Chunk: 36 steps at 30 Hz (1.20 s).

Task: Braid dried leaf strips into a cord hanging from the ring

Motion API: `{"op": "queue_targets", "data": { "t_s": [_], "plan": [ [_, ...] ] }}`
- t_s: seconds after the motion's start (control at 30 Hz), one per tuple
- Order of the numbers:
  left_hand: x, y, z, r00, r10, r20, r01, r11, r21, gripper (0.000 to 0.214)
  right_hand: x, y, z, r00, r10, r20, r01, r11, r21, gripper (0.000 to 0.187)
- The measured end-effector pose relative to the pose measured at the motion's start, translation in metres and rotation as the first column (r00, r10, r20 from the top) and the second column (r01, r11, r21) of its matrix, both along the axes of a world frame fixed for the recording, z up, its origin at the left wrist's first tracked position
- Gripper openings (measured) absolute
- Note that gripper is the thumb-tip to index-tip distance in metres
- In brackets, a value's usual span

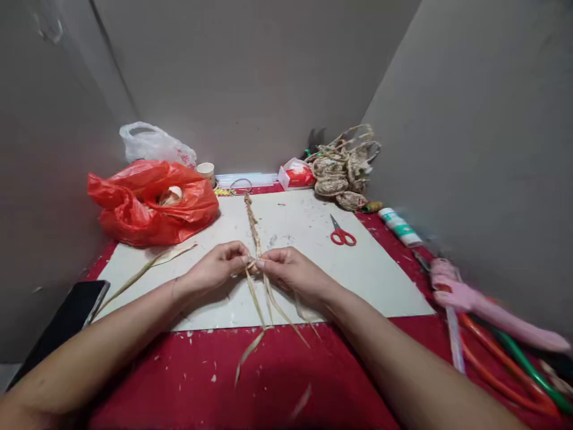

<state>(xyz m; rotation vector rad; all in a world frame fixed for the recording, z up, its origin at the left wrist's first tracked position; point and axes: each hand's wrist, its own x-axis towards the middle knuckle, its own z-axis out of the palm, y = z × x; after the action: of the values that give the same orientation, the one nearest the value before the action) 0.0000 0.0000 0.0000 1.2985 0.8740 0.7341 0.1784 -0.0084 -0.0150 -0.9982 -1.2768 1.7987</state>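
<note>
A braid of dry, straw-coloured plant strips (252, 222) runs toward me from a metal ring (242, 186) at the far edge of the white board. My left hand (225, 260) pinches strips at the near end of the braid. Close beside it, my right hand (286, 266) also has thumb and fingers closed on the strips. Several loose strip ends (278, 306) hang from between the hands toward the red cloth. Part of the strips is hidden by my fingers.
Red-handled scissors (342, 236) lie right on the white board (380, 275). A red plastic bag (156, 203) stands left, near a loose husk strip (147, 267) and a phone (85, 301). Coiled braided rope (342, 170), a tissue pack (296, 174) and a white-green roll (400, 227) sit back right.
</note>
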Motion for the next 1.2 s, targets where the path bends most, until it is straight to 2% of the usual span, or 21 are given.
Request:
{"op": "queue_targets", "data": {
  "t_s": [0.13, 0.3, 0.4, 0.6, 0.8, 0.93, 1.0, 1.1, 1.2],
  "plan": [
    [0.002, -0.001, -0.009, 0.998, -0.035, 0.044, 0.039, 0.995, -0.095, 0.024, 0.000, 0.000, 0.003, 0.996, 0.073, -0.051, -0.072, 0.997, 0.020, 0.025],
    [0.002, 0.001, -0.005, 0.999, -0.037, 0.008, 0.037, 0.995, -0.088, 0.026, 0.004, 0.000, 0.003, 0.998, 0.026, 0.058, -0.026, 1.000, 0.005, 0.022],
    [0.000, 0.002, -0.002, 0.999, -0.032, -0.002, 0.031, 0.991, -0.128, 0.027, 0.004, 0.000, 0.004, 0.995, 0.025, 0.092, -0.025, 1.000, -0.003, 0.024],
    [-0.002, 0.005, -0.006, 0.995, -0.085, -0.057, 0.074, 0.982, -0.173, 0.027, 0.005, -0.001, 0.002, 0.991, 0.058, 0.123, -0.059, 0.998, 0.005, 0.026],
    [0.001, 0.003, -0.006, 0.990, -0.119, -0.070, 0.114, 0.991, -0.077, 0.020, 0.008, 0.001, -0.004, 0.975, 0.094, 0.203, -0.121, 0.985, 0.125, 0.027],
    [0.003, -0.001, -0.006, 0.984, -0.174, 0.025, 0.175, 0.970, -0.171, 0.019, 0.007, 0.002, -0.003, 0.969, 0.142, 0.202, -0.184, 0.960, 0.209, 0.030],
    [0.003, -0.003, -0.009, 0.984, -0.176, -0.014, 0.170, 0.968, -0.187, 0.018, 0.008, 0.002, -0.003, 0.955, 0.113, 0.273, -0.180, 0.956, 0.233, 0.033],
    [0.004, -0.004, -0.012, 0.986, -0.112, -0.120, 0.107, 0.993, -0.047, 0.019, 0.011, 0.003, -0.003, 0.911, 0.092, 0.401, -0.201, 0.950, 0.238, 0.035],
    [0.004, -0.004, -0.013, 0.981, -0.056, -0.184, 0.079, 0.990, 0.116, 0.019, 0.013, 0.003, -0.002, 0.894, 0.120, 0.433, -0.248, 0.935, 0.252, 0.033]
  ]
}}
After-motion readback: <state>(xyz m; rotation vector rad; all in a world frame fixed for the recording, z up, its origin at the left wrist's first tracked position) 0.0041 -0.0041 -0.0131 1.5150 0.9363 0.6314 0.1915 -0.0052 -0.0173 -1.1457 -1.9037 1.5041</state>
